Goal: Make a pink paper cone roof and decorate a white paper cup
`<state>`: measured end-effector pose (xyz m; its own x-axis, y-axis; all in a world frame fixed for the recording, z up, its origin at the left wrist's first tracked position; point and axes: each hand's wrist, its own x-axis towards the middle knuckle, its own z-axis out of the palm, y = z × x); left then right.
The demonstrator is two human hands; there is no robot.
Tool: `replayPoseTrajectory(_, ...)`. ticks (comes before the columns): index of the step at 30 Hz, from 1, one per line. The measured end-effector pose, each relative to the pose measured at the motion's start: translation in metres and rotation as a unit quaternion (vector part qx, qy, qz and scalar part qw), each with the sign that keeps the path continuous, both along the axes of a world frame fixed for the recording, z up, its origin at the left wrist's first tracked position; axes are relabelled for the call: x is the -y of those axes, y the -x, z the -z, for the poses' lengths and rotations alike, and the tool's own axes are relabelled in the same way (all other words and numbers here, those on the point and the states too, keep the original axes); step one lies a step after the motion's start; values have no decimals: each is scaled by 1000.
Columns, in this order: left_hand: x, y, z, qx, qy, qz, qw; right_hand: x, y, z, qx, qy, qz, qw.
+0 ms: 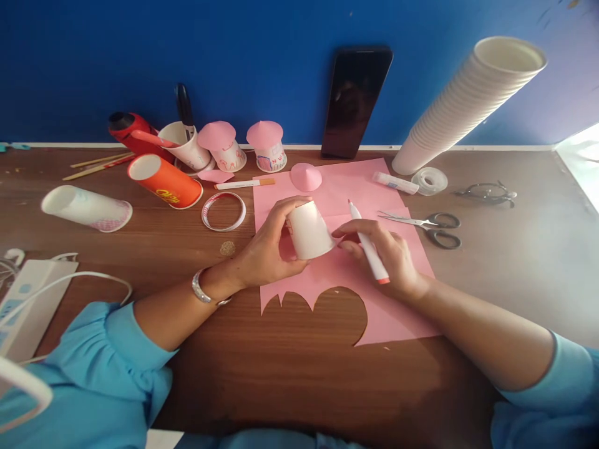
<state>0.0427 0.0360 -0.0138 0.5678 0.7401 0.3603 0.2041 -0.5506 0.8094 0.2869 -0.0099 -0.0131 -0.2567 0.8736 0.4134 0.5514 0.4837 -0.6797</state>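
Note:
My left hand [266, 246] is wrapped round a small white paper cup [309, 229], holding it tilted on its side over a pink paper sheet [337, 262] that has shapes cut out of its near edge. My right hand [386, 252] grips a white marker with a red tip [367, 244], its point up and away from the cup, while the fingertips touch the cup's rim. A pink paper cone [306, 176] lies on the sheet just beyond the cup.
Two cups with pink cone tops [243, 146], an orange cup [165, 181], a fallen white cup [87, 208], a tape ring [223, 211], a pen [244, 184], scissors [423, 222], a glue stick [395, 183], a tape roll [429, 181], a stack of cups [463, 100], a phone [355, 100], glasses [486, 193].

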Motion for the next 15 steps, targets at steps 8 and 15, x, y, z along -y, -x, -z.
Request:
replayPoseTrajectory(8, 0, 0, 0, 3, 37, 21, 999, 4, -8, -18, -61, -59, -13, 996)
replayPoseTrajectory(15, 0, 0, 0, 22, 36, 33, 999, 25, 4, -38, -85, -44, -133, 987)
